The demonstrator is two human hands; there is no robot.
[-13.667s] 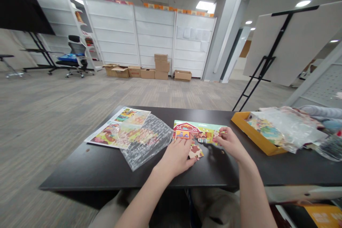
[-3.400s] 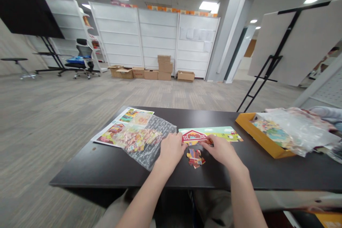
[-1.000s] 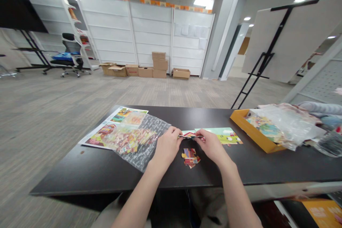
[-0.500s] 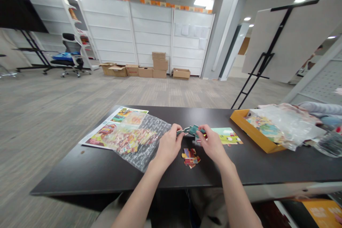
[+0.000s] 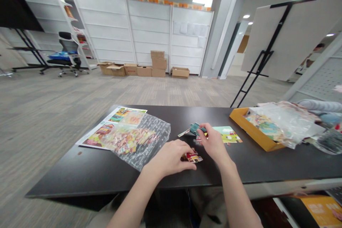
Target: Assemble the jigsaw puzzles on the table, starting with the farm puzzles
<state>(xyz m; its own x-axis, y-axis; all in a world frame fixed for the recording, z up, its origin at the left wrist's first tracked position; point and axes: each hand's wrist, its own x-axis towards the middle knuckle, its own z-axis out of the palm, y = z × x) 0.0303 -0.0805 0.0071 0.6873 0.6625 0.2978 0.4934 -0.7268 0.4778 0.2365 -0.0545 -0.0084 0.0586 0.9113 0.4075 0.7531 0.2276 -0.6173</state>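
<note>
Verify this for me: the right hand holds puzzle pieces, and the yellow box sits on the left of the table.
The side is wrong: the head view shows the yellow box on the right of the table. The right hand does hold puzzle pieces.

Forearms [image 5: 136, 192] bare, left hand [image 5: 171, 156] palm down, thumb [image 5: 187, 166] apart from fingers [image 5: 183, 145], right hand [image 5: 212, 142] farther forward, apparently pinching

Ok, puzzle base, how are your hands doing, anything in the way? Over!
Right hand pinching puzzle pieces, green-blue side showing. Left hand at other pieces, grip unclear. Right hand hides part of farm puzzle.
</note>
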